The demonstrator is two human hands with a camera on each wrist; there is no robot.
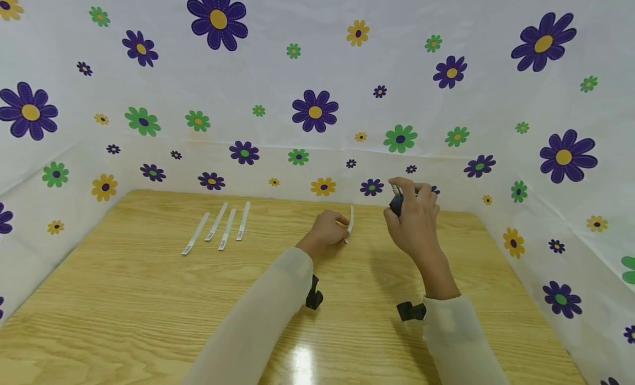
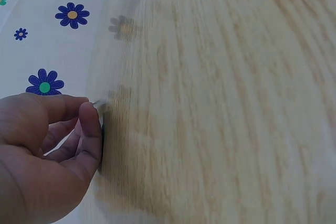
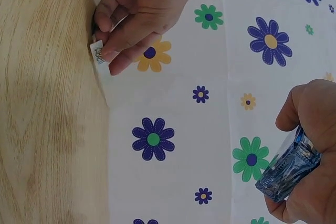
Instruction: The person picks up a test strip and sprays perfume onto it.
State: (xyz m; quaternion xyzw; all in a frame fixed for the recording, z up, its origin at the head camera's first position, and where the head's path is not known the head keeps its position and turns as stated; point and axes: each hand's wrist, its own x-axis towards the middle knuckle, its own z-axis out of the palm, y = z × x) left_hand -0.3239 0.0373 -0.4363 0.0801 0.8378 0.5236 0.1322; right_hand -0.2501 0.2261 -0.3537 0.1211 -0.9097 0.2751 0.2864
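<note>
My left hand (image 1: 327,229) pinches a white paper test strip (image 1: 351,222) between thumb and fingers, low over the far part of the wooden table. In the right wrist view, the printed end of the strip (image 3: 99,53) shows beside the left fingers. My right hand (image 1: 415,225) is raised to the right of the strip and grips a blue glass perfume bottle (image 3: 289,169). Its index finger lies at the bottle's spray top (image 1: 395,188). Much of the bottle is hidden by the palm. The left wrist view shows the left thumb and index finger meeting at the strip.
Several more white paper strips (image 1: 228,229) with printed ends lie side by side on the left of the table (image 1: 149,297). A white flower-print cloth (image 1: 273,87) stands behind and along both sides. Black wrist mounts (image 1: 313,294) sit at both cuffs.
</note>
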